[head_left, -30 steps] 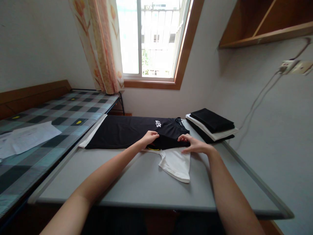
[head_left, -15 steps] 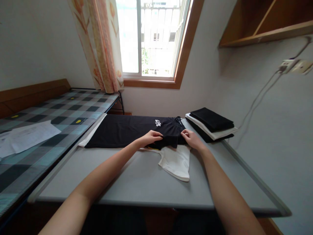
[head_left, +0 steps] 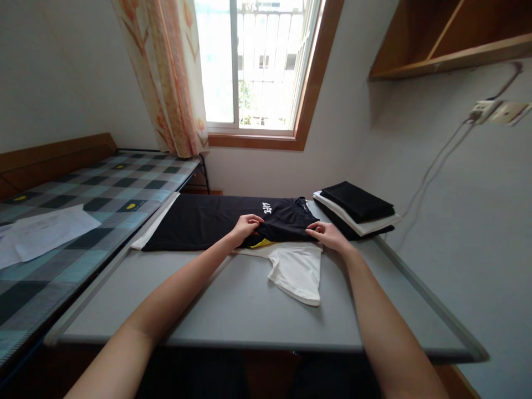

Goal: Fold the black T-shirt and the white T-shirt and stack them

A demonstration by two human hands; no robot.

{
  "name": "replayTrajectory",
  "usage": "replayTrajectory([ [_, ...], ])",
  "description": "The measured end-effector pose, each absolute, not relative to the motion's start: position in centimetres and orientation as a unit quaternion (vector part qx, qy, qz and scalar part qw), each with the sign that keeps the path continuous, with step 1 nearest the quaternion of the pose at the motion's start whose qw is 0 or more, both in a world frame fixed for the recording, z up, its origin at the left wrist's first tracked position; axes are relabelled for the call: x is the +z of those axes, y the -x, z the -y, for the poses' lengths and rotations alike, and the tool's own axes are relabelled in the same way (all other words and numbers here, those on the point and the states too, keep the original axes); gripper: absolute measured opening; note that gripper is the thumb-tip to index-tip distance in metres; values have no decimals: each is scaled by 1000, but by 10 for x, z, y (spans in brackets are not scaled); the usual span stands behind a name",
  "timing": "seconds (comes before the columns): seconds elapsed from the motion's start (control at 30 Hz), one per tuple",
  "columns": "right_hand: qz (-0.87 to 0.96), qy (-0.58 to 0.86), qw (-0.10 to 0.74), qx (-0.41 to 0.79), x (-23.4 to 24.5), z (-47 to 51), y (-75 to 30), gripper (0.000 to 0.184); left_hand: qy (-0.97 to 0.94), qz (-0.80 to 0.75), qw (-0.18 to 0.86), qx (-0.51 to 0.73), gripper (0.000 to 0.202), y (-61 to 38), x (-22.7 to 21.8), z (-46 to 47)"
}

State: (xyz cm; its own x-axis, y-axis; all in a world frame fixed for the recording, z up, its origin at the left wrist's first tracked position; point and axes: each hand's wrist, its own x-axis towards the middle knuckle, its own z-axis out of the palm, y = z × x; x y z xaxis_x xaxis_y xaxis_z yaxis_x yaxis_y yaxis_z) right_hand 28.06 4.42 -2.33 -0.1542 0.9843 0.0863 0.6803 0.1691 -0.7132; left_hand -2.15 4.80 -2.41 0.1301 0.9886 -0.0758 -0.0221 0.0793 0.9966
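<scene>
Window (head_left: 266, 72) up top, grey tabletop (head_left: 233, 318) down below

So the black garment (head_left: 203, 221) with white lettering is lying across the middle of the frame, over a white shirt (head_left: 297, 274) whose sleeve pokes out lower centre-right. Left hand (head_left: 245, 228) is pinching black cloth near a yellow patch (head_left: 261, 243). Right hand (head_left: 326, 234) has fingers narrow at the garment's right end, can't tell if they're gripping. Folded stack (head_left: 357, 204) sits right of centre.
</scene>
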Motion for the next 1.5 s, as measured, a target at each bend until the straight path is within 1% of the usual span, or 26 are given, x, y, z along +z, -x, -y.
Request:
replayTrajectory([
  [0.07,705,573,300,293,-23,-45,-284,40,-468,-476,576,473,8,22,-24,-49],
  [0.13,698,571,317,294,-25,-46,-286,39,-442,-470,604,468,16,24,-23,-50],
  [0.27,691,569,349,277,-28,-47,-284,38,-463,-452,661,379,47,30,-16,-46],
  [0.3,692,569,352,269,-28,-47,-283,37,-482,-444,667,353,50,31,-15,-45],
  [0.37,702,569,345,253,-29,-47,-280,36,-529,-427,662,315,48,31,-13,-43],
  [0.43,721,560,330,238,-30,-47,-277,36,-574,-423,633,301,44,29,-14,-42],
  [0.5,743,540,326,225,-30,-47,-273,32,-614,-433,588,300,45,26,-15,-42],
  [0.57,749,524,353,201,-30,-47,-270,29,-648,-435,535,323,46,23,-16,-42],
  [0.67,729,528,405,161,-29,-48,-270,33,-668,-433,470,381,43,22,-18,-45],
  [0.7,725,535,408,151,-30,-48,-271,34,-661,-446,460,389,43,23,-19,-46],
  [0.77,726,552,386,137,-31,-49,-273,35,-637,-490,462,376,45,26,-21,-50],
  [0.9,726,590,336,106,-37,-52,-280,30,-618,-539,463,336,48,31,-27,-55],
  [0.97,718,604,332,100,-40,-54,-282,26,-634,-539,449,324,49,31,-28,-55],
  [1.07,701,611,351,105,-41,-56,-283,25,-668,-535,419,304,51,30,-26,-54],
  [1.13,692,605,376,119,-41,-56,-282,26,-695,-540,352,318,50,29,-22,-51],
  [1.23,683,593,399,148,-40,-56,-280,31,-750,-526,199,348,31,25,-14,-43],
  [1.27,681,593,401,154,-40,-56,-280,32,-778,-502,173,336,24,23,-12,-40],
  [1.33,677,599,398,159,-40,-55,-279,32,-842,-432,169,274,18,20,-7,-33],
  [1.4,671,613,388,154,-39,-54,-278,31,-888,-379,162,205,19,17,-4,-27],
  [1.5,652,649,372,124,-36,-53,-278,26,-913,-363,109,151,24,13,-3,-21],
])
